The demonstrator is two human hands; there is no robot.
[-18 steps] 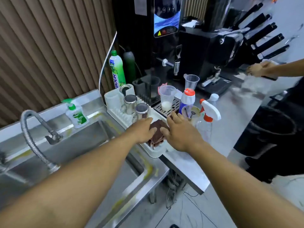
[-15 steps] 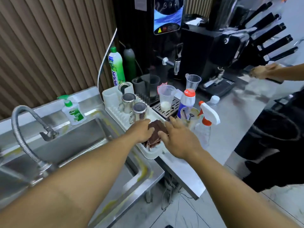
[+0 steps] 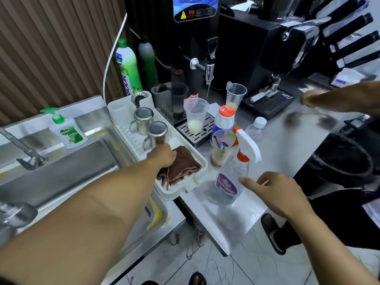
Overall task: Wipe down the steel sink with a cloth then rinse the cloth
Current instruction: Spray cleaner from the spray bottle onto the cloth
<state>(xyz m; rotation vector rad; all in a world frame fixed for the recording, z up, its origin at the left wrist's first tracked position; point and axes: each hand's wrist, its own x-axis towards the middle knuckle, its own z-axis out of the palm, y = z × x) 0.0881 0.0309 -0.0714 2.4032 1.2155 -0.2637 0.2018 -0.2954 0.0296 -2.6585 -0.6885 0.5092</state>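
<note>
In the head view, the brown cloth (image 3: 185,167) lay crumpled in the white tray (image 3: 174,195) on the worktop, just beside the steel sink (image 3: 61,173). The left hand (image 3: 162,156) curled its fingers into the cloth. The right hand (image 3: 271,192) hung spread and empty near the spray bottle (image 3: 230,182). The cloth looked soft, limp and probably damp, so it seemed best gathered in a bunch.

Crumpled brown cloth (image 3: 183,166) lies in the white rack (image 3: 202,161) beside the steel sink (image 3: 61,173).
</note>
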